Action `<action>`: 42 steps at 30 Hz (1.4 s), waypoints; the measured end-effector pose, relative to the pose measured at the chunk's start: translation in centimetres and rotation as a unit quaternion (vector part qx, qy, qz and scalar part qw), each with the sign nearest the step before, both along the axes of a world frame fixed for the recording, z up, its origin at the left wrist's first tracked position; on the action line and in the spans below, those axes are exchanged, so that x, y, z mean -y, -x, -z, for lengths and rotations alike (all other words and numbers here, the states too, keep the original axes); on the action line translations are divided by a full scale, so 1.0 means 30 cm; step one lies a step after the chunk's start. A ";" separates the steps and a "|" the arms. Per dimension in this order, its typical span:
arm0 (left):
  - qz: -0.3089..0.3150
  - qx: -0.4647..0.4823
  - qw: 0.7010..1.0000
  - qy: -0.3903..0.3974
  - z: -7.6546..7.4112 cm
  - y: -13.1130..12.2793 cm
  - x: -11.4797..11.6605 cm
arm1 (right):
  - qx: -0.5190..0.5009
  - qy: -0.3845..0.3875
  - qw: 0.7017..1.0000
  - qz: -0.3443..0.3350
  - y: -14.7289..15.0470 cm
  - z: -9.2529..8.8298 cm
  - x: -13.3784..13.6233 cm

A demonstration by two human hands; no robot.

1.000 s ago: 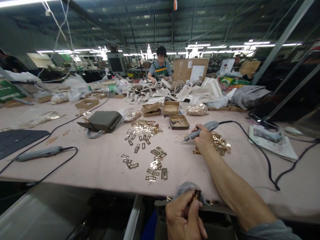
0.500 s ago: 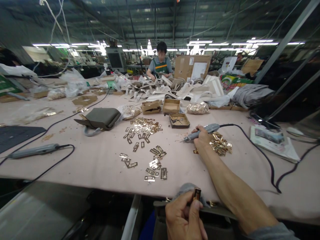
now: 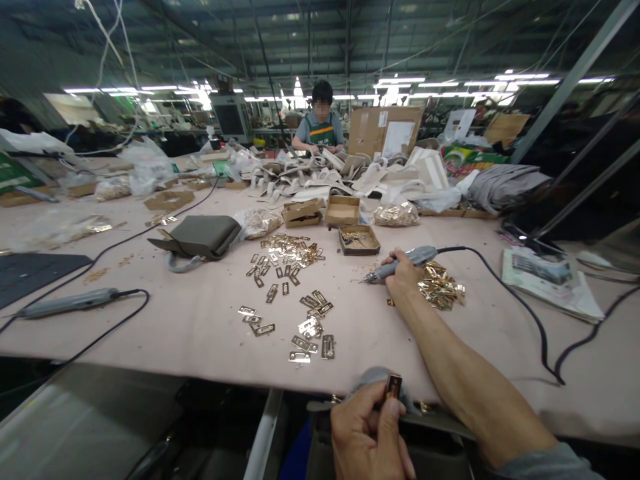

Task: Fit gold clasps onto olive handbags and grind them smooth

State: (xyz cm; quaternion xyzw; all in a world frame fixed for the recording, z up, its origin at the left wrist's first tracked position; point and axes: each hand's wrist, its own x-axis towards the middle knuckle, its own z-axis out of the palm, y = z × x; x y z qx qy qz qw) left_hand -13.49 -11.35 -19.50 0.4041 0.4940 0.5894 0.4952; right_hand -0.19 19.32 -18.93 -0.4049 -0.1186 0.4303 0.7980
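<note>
My right hand (image 3: 401, 275) is wrapped round a grey corded electric screwdriver (image 3: 423, 256), its tip pointing left, low over the table. Beside that hand lies a pile of shiny gold metal pieces (image 3: 441, 287). Close to me, below the table edge, my left hand (image 3: 367, 427) pinches a small rectangular metal plate (image 3: 393, 385) between thumb and finger. Under it is a dark bag (image 3: 400, 447) at my lap, partly hidden by the hand. Many slotted metal plates (image 3: 293, 252) are scattered across the middle of the table.
A second electric screwdriver (image 3: 70, 303) lies at the left. Cardboard trays (image 3: 343, 211), a box with screws (image 3: 359, 248) and a grey-green bag (image 3: 205, 237) stand farther back. Behind a heap of light strap pieces (image 3: 370, 180), a co-worker (image 3: 320, 127) works. The black cord (image 3: 525, 307) runs along the right.
My right hand and the screwdriver have shifted very slightly left. My left hand stays put with the plate. The co-worker's hands have moved a little.
</note>
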 end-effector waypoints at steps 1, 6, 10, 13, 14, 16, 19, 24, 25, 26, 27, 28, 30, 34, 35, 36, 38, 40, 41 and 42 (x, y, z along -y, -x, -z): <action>0.001 -0.002 1.000 0.004 -0.001 0.001 0.000 | -0.004 0.000 1.000 0.005 0.000 -0.002 0.002; 0.002 0.002 1.000 0.011 -0.001 0.004 -0.002 | -0.016 -0.008 1.000 0.020 -0.002 -0.015 0.012; 0.000 0.004 1.000 0.010 -0.004 0.005 -0.004 | -0.016 -0.012 1.000 0.019 -0.004 -0.021 0.016; 0.017 -0.001 1.000 0.004 -0.014 0.009 -0.007 | -0.020 -0.015 1.000 0.017 -0.003 -0.023 0.017; 0.025 -0.005 1.000 0.001 -0.017 0.011 -0.008 | -0.022 -0.015 1.000 0.015 -0.002 -0.023 0.017; 0.034 -0.009 0.999 -0.003 -0.020 0.013 -0.009 | -0.024 -0.016 1.000 0.012 -0.001 -0.025 0.017; 0.032 -0.008 0.999 -0.001 -0.020 0.014 -0.010 | -0.025 -0.016 1.000 0.010 -0.001 -0.027 0.018; 0.042 -0.003 0.999 0.003 -0.028 0.016 -0.013 | -0.022 -0.015 0.999 0.018 0.001 -0.031 0.022; 0.042 -0.002 0.999 0.004 -0.032 0.016 -0.014 | -0.022 -0.015 0.999 0.018 0.002 -0.032 0.022; 0.040 -0.002 0.999 0.005 -0.034 0.016 -0.014 | -0.021 -0.015 1.000 0.017 0.003 -0.033 0.023; 0.039 -0.001 0.999 0.006 -0.036 0.016 -0.014 | -0.021 -0.015 1.000 0.015 0.003 -0.035 0.024; 0.038 -0.001 0.999 0.005 -0.037 0.016 -0.014 | -0.021 -0.014 1.000 0.013 0.004 -0.037 0.025; 0.036 -0.001 0.999 0.002 -0.034 0.016 -0.012 | -0.020 -0.012 1.000 0.012 0.006 -0.040 0.026; 0.032 -0.006 0.999 0.009 -0.019 0.017 -0.008 | -0.022 -0.011 1.000 0.013 0.009 -0.045 0.033; 0.035 -0.005 0.999 0.008 -0.017 0.019 -0.008 | -0.022 -0.012 1.000 0.012 0.010 -0.047 0.035; 0.040 -0.004 0.999 0.005 -0.016 0.021 -0.008 | -0.023 -0.014 1.000 0.010 0.009 -0.051 0.037; 0.050 0.002 0.999 -0.006 -0.021 0.026 -0.010 | -0.023 -0.021 0.999 0.005 0.005 -0.069 0.042; 0.065 0.020 0.998 -0.006 -0.035 0.031 -0.016 | -0.025 -0.031 0.999 0.001 -0.005 -0.105 0.050; 0.076 0.032 0.997 -0.001 -0.045 0.034 -0.021 | -0.022 -0.037 0.999 -0.004 -0.013 -0.131 0.057; 0.088 0.042 0.995 0.005 -0.057 0.036 -0.027 | -0.019 -0.042 0.999 -0.005 -0.023 -0.161 0.068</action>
